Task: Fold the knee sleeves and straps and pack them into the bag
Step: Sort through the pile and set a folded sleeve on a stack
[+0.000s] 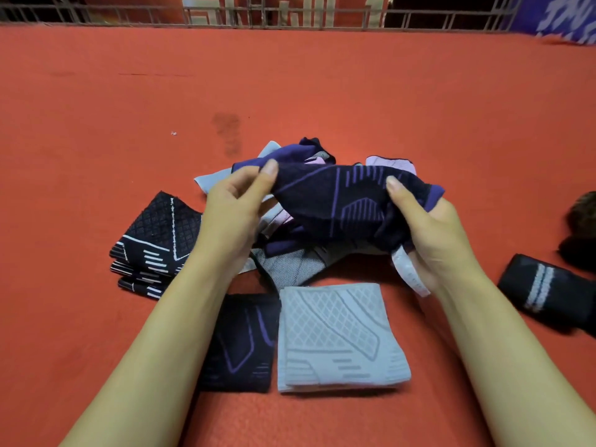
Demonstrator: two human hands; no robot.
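Both hands hold a dark navy knee sleeve with purple lines (pixel 342 204) above a loose pile of sleeves (pixel 290 262). My left hand (pixel 235 208) pinches its left end with the thumb on top. My right hand (pixel 429 233) grips its right end, and a white tag hangs under that hand. In front of me lie a folded grey sleeve (pixel 335 337) and a folded navy sleeve with purple lines (pixel 242 343), side by side. A stack of folded black sleeves with white lines (pixel 154 243) sits to the left. No bag is in view.
Everything lies on a red cloth surface (pixel 322 91). A black strap with white stripes (pixel 545 295) lies at the right, with another dark item (pixel 580 233) behind it at the frame edge. A metal railing (pixel 290 17) runs along the far edge.
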